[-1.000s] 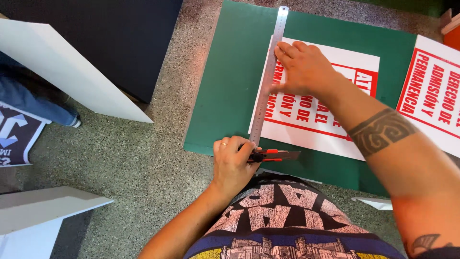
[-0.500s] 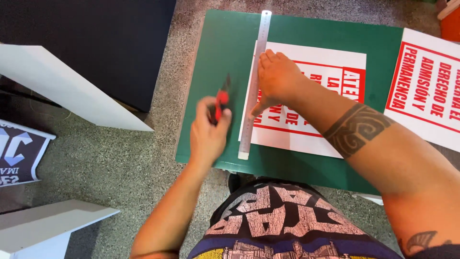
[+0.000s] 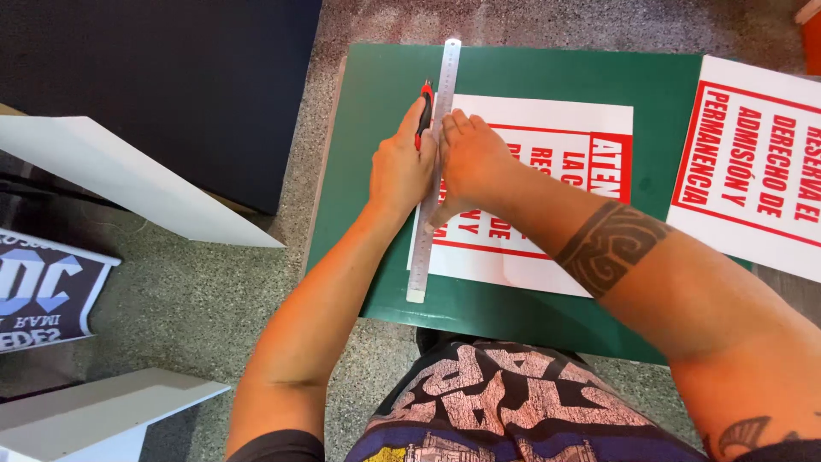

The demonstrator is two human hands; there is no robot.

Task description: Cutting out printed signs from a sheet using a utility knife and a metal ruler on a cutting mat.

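My left hand [image 3: 400, 167] grips a red and black utility knife [image 3: 424, 107], its tip at the left edge of a long steel ruler [image 3: 435, 162]. The ruler lies lengthwise along the left side of a white sheet with red print [image 3: 556, 137] on a green cutting mat [image 3: 547, 77]. My right hand [image 3: 475, 158] presses flat on the ruler and the sheet, fingers pointing away from me. The two hands are side by side, nearly touching.
A second white sheet with red print [image 3: 757, 171] lies at the mat's right. White boards [image 3: 128, 180] [image 3: 94, 415] sit on the speckled floor at left, next to a dark printed poster [image 3: 43, 291]. A dark panel [image 3: 171, 77] fills the upper left.
My left hand has carried the knife from the near end of the ruler up to its far part. My right hand has stayed pressed on the ruler.
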